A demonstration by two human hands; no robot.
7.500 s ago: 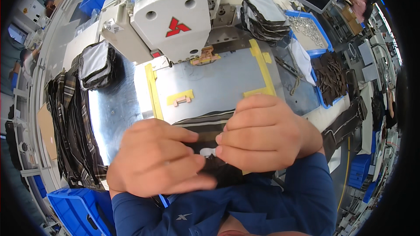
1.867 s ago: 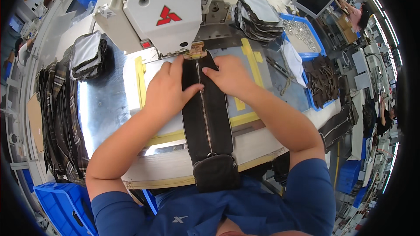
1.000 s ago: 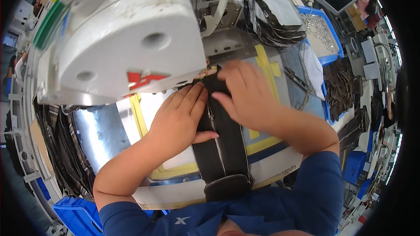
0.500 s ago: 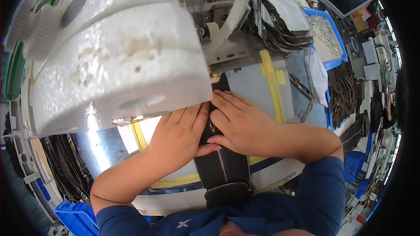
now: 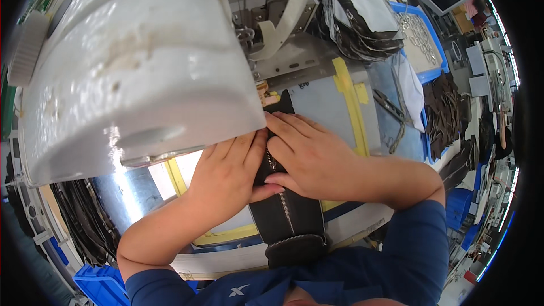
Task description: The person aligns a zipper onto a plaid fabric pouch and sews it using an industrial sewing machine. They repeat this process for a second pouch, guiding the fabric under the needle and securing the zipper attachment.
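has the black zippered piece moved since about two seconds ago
Yes. The black zippered piece has slid forward, away from the person, along the yellow tape. Less of it hangs over the table's near edge, and its far end now sits under the white sewing machine.

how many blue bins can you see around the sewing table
3, perhaps more hidden. One blue bin sits at the upper right holding small metal parts, one blue crate is at the lower left by the person's elbow, and another blue bin shows at the right below the table edge.
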